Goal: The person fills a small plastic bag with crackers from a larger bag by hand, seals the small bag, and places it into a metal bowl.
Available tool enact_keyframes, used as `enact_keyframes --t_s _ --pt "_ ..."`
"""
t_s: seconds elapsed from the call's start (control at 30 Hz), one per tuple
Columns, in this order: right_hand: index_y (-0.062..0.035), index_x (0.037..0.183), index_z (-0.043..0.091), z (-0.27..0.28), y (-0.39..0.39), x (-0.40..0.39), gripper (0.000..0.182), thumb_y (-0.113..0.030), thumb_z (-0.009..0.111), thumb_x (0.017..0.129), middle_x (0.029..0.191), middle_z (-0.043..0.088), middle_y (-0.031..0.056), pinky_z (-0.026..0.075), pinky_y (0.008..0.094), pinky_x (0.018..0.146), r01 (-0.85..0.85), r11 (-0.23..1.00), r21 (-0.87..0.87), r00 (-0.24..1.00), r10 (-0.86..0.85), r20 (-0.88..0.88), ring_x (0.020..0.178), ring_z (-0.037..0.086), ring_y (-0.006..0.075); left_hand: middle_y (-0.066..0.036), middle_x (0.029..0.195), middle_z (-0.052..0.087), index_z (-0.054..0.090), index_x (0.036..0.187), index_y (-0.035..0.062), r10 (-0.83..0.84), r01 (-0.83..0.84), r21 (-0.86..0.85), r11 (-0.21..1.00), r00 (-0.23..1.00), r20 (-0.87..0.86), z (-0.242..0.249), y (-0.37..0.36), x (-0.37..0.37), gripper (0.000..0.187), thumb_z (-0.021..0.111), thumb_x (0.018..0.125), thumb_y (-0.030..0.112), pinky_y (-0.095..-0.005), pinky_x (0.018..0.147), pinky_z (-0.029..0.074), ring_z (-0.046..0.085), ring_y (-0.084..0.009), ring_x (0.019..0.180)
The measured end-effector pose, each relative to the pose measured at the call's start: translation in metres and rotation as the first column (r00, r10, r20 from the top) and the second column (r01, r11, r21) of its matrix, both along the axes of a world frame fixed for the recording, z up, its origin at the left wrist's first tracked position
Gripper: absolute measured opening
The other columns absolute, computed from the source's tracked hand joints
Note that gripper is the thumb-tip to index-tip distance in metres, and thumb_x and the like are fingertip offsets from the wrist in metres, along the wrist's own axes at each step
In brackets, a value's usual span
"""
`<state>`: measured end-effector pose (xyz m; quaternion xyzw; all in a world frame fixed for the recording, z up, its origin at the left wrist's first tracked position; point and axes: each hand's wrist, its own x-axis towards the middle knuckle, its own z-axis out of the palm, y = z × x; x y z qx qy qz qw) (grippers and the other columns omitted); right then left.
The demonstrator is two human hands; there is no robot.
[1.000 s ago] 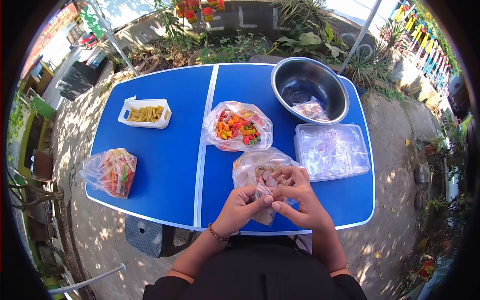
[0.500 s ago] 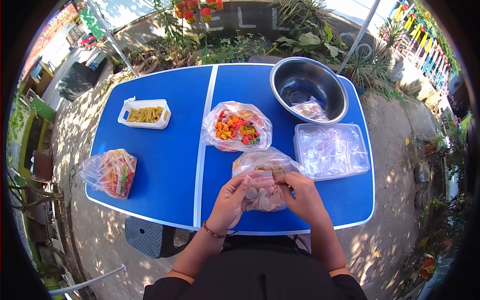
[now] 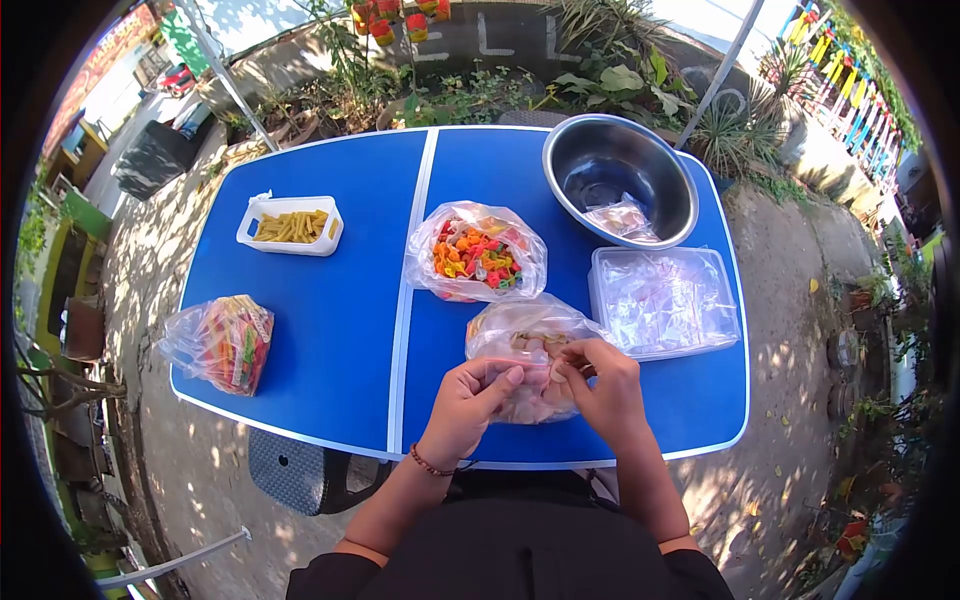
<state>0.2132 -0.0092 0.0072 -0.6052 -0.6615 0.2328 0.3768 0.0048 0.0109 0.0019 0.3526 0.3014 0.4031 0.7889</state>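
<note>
Small bag (image 3: pixel 530 364) looks less bunched now, left hand (image 3: pixel 463 402) gripping it at 9 o'clock, right hand (image 3: pixel 604 384) pinching something unclear at 3, probably handier.

The person wore a plain black top (image 3: pixel 480 550) with short sleeves (image 3: pixel 328 578) that left both forearms bare. A bracelet (image 3: pixel 430 463) of small, round, reddish-brown beads circled the wrist just below the left hand (image 3: pixel 462 400) in a single row. The right hand (image 3: pixel 605 388) and its wrist were bare. A short, darker vertical line marked the cloth near the middle.
</note>
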Motion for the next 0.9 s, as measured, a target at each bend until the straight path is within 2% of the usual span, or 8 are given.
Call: enact_keyframes --t_s 0.17,0.27,0.37,0.53,0.67,0.73,0.83,0.9 --pt "0.0032 0.097 0.069 0.015 -0.004 -0.005 0.015 0.005 0.076 0.084 0.097 0.07 0.0096 0.055 0.0265 0.07 0.172 0.974 0.148 0.931 -0.111 -0.348 0.082 0.068 0.0115 -0.011 0.1 0.075 0.07 0.111 -0.0055 0.064 -0.031 0.151 0.988 0.973 -0.222 0.0 -0.004 0.006 0.025 0.074 0.094 0.013 -0.026 0.081 0.058 0.071 -0.0125 0.092" --pt "0.0021 0.095 0.069 0.019 -0.007 -0.008 0.013 0.006 0.076 0.085 0.096 0.07 0.0084 0.054 0.0264 0.074 0.094 0.989 0.112 0.78 -0.003 -0.626 0.085 0.067 0.0121 -0.009 0.098 0.075 0.07 0.11 -0.0045 0.062 0.0 0.213 0.977 0.957 -0.284 0.001 -0.007 0.008 0.026 0.076 0.092 0.013 -0.0235 0.078 0.057 0.07 -0.0098 0.089" --pt "0.0022 0.094 0.07 0.014 -0.005 -0.003 0.013 0.007 0.076 0.083 0.097 0.069 0.0097 0.052 0.0265 0.078 -0.039 0.993 0.111 0.811 0.096 -0.578 0.087 0.065 0.0134 -0.007 0.096 0.075 0.07 0.111 -0.0035 0.024 0.056 0.245 0.968 0.95 -0.311 0.001 -0.007 0.007 0.026 0.076 0.092 0.014 -0.022 0.077 0.055 0.069 -0.0082 0.087" --pt "0.0015 0.096 0.073 0.023 -0.002 0.0 0.019 0.007 0.077 0.077 0.088 0.072 0.0089 0.05 0.0289 0.08 -0.203 0.976 0.085 0.92 0.219 -0.325 0.085 0.063 0.0169 -0.005 0.096 0.074 0.071 0.11 -0.0025 -0.092 0.131 0.159 0.979 0.969 -0.228 0.0 -0.004 0.004 0.028 0.071 0.097 0.022 -0.0222 0.078 0.054 0.066 -0.0066 0.087" --pt "-0.0002 0.098 0.075 0.04 0.001 0.002 0.023 0.004 0.078 0.076 0.082 0.073 0.0076 0.049 0.0308 0.079 -0.314 0.936 0.162 0.92 0.342 -0.193 0.083 0.062 0.0185 -0.007 0.101 0.072 0.067 0.116 -0.0041 -0.203 0.22 0.092 0.971 0.966 -0.163 0.002 -0.001 0.002 0.037 0.059 0.103 0.03 -0.0279 0.086 0.057 0.07 -0.0124 0.095" --pt "-0.0023 0.099 0.075 0.039 0.002 0.004 0.023 0.002 0.078 0.077 0.085 0.073 0.0072 0.05 0.0307 0.074 -0.311 0.936 0.167 0.933 0.334 -0.136 0.082 0.061 0.0198 -0.008 0.108 0.071 0.066 0.12 -0.0022 -0.266 0.272 0.05 0.961 0.958 -0.106 0.0 -0.002 0.002 0.045 0.054 0.106 0.038 -0.0263 0.085 0.054 0.066 -0.0097 0.097" --pt "-0.0036 0.099 0.075 0.034 0.002 0.005 0.022 0.001 0.078 0.077 0.086 0.073 0.0066 0.051 0.0321 0.072 -0.237 0.956 0.174 0.955 0.262 -0.139 0.081 0.061 0.0214 -0.011 0.118 0.068 0.059 0.13 -0.0027 -0.201 0.208 -0.094 0.974 0.976 0.082 0.003 -0.004 0.006 0.054 0.047 0.107 0.044 -0.0298 0.09 0.054 0.066 -0.0142 0.104" --pt "-0.0036 0.099 0.075 0.035 0.0 0.003 0.022 0.001 0.078 0.077 0.086 0.073 0.0064 0.052 0.0331 0.072 -0.159 0.963 0.218 0.975 0.187 -0.117 0.081 0.062 0.022 -0.012 0.123 0.065 0.056 0.134 -0.0023 -0.18 0.183 -0.071 0.981 0.982 0.05 0.004 -0.002 0.005 0.056 0.043 0.108 0.045 -0.0317 0.093 0.054 0.066 -0.0165 0.109"
